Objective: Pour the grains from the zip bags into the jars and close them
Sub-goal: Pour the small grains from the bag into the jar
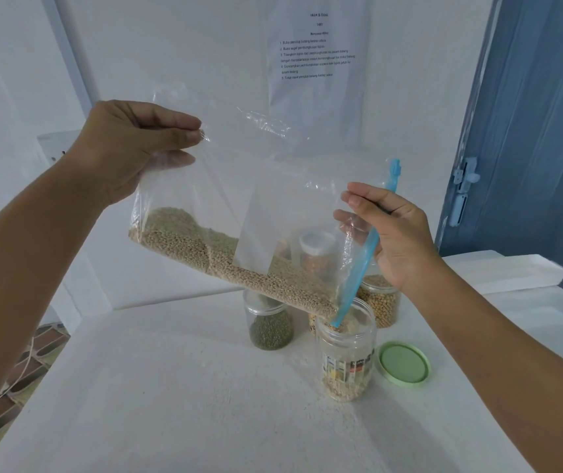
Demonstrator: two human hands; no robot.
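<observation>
A person tips a clear zip bag (239, 213) of pale grains (239, 264) over an open jar (345, 356) standing near the tabletop's (171, 404) middle, towards its far edge. The left hand (130, 148) pinches the bag's raised bottom corner, fingers (171, 128) clamped on the plastic. The right hand (399, 240) grips the blue zip strip (362, 264), whose low end sits inside the jar mouth. To pour well, keep that opening inside the rim and lift the left corner gradually. A green lid (404, 364) lies just right of the jar.
</observation>
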